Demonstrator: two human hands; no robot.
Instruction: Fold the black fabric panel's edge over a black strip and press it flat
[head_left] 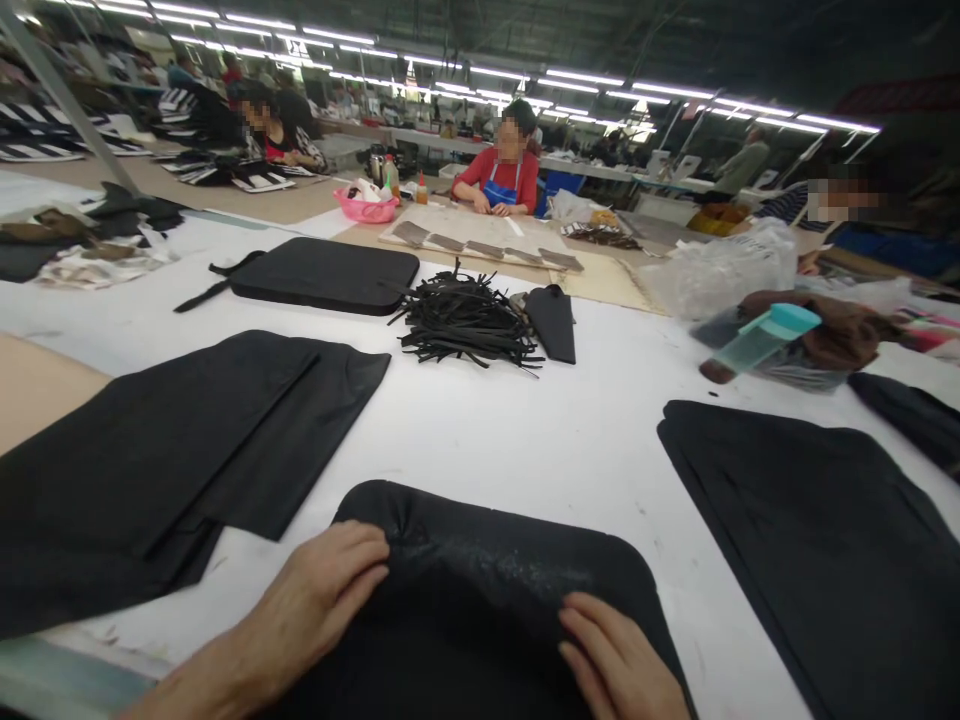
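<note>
A black rounded fabric panel (480, 570) lies right in front of me on the white table (525, 430). My left hand (315, 600) rests flat on the panel's left edge, fingers stretched out and pressing the cloth, which wrinkles beside the fingertips. My right hand (611, 660) lies on the panel's right part, fingers extended and together. Neither hand grips anything.
Stacked black panels (172, 450) lie at left and another stack (817, 540) at right. Farther back are a black pad (322, 272), a heap of black strips (465, 320), a small black piece (553, 322), a teal bottle (765, 338) and plastic bags (720, 270). People work at tables behind.
</note>
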